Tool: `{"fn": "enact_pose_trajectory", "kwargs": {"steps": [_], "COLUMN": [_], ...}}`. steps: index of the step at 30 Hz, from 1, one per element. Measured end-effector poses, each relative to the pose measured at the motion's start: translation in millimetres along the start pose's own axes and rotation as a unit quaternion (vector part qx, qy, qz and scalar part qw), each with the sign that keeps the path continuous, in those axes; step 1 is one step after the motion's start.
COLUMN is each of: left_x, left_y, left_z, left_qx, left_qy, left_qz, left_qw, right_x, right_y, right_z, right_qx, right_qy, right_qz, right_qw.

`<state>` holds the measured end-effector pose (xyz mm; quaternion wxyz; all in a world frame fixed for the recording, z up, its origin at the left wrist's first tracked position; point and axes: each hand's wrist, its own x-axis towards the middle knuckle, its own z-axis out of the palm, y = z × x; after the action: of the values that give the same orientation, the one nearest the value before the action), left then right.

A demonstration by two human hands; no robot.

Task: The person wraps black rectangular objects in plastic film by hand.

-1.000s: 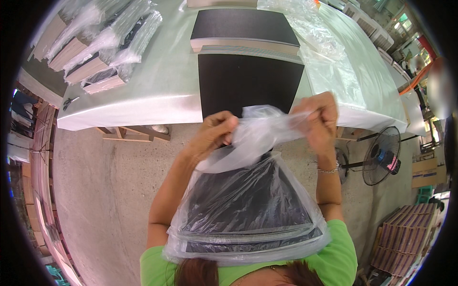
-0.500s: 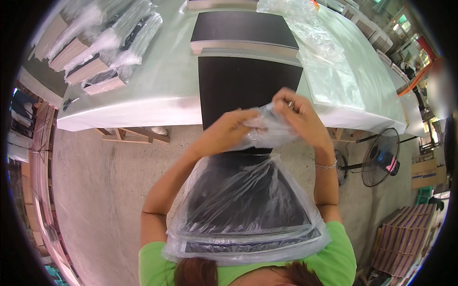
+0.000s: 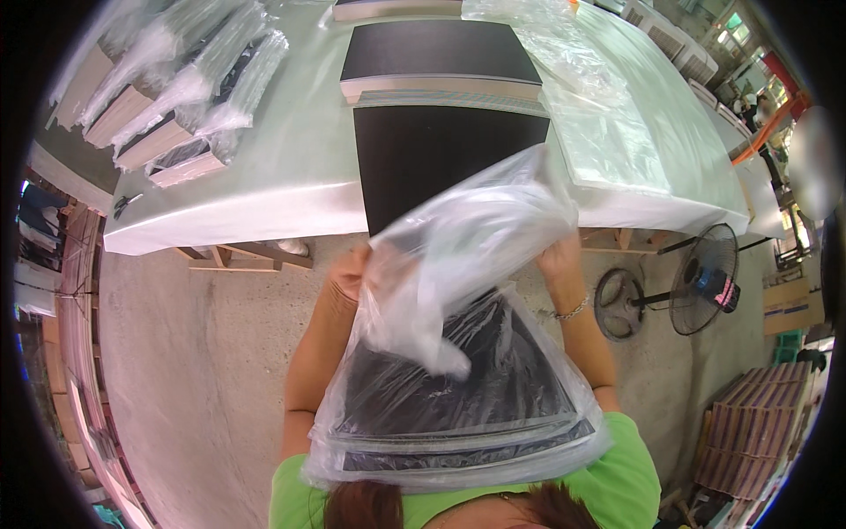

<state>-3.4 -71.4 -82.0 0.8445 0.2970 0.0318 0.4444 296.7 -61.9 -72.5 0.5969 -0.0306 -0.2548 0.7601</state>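
Close against my body lies a stack of black sheets (image 3: 449, 388) inside a clear plastic bag (image 3: 564, 406). The bag's loose upper end (image 3: 467, 238) billows up, blurred, between my hands. My left hand (image 3: 350, 273) is closed on the left edge of this plastic. On the other side my right hand (image 3: 560, 260) grips the right edge, its fingers partly hidden by the film. Just beyond, a stack topped with a black sheet (image 3: 441, 145) lies at the table's near edge, partly covered from sight by the raised plastic.
Another black-topped stack (image 3: 441, 57) sits farther back on the pale-covered table (image 3: 300, 150). Flat clear bags (image 3: 612, 150) lie to its right, and several wrapped stacks (image 3: 189, 159) at the far left. Scissors (image 3: 126, 204) rest near the left corner. A fan (image 3: 705, 280) stands at the right.
My hands have moved apart and toward me, from bunched plastic at the middle to the bag's two sides. The loose plastic has spread open and risen between them.
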Motion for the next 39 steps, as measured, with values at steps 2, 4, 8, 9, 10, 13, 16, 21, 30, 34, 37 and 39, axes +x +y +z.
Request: {"fn": "enact_pose_trajectory", "kwargs": {"steps": [2,4,8,9,10,13,16,21,30,34,37,39], "left_x": [2.1,12.7,36.1,30.2,25.4,17.9,34.1,9.3,-11.2,-9.6,-26.1,-24.3], "left_y": [11.6,28.2,28.7,26.8,26.4,34.0,42.2,12.5,-43.3,-36.8,-1.5,23.7], "left_z": [10.6,24.7,33.2,22.0,12.9,0.9,31.5,-30.3,-41.1,-41.6,-64.7,-45.9], "left_qx": [-0.041,-0.055,-0.145,-0.198,-0.218,-0.280,-0.299,-0.093,0.141,0.135,-0.070,0.042], "left_qy": [0.052,0.121,0.116,0.034,0.019,-0.017,-0.006,0.001,-0.070,-0.103,0.025,0.226], "left_qz": [0.141,0.224,0.179,0.126,0.142,0.188,0.190,0.029,-0.337,-0.179,-0.089,0.060], "left_qw": [0.988,0.965,0.966,0.972,0.966,0.941,0.935,0.995,0.928,0.969,0.993,0.971], "right_x": [-5.2,-24.9,-47.1,-38.0,-28.2,-6.4,-24.2,-34.5,11.2,13.4,5.2,-3.5], "right_y": [12.8,24.4,33.4,30.4,26.9,11.7,12.8,15.1,-5.5,-4.3,-24.3,-37.7], "right_z": [22.4,29.3,-16.9,-16.1,-9.3,42.7,-21.3,-38.8,14.1,4.0,0.9,-9.0], "right_qx": [-0.025,-0.052,-0.007,0.013,0.030,-0.088,-0.059,-0.026,0.186,0.213,0.186,0.076], "right_qy": [0.134,0.191,-0.119,-0.153,-0.184,0.139,0.031,-0.093,-0.080,-0.093,-0.094,-0.063], "right_qz": [0.076,0.158,0.160,0.169,0.176,0.268,0.316,0.076,-0.026,-0.034,0.079,0.140], "right_qw": [0.988,0.967,0.980,0.974,0.966,0.949,0.946,0.992,0.979,0.972,0.975,0.985]}}
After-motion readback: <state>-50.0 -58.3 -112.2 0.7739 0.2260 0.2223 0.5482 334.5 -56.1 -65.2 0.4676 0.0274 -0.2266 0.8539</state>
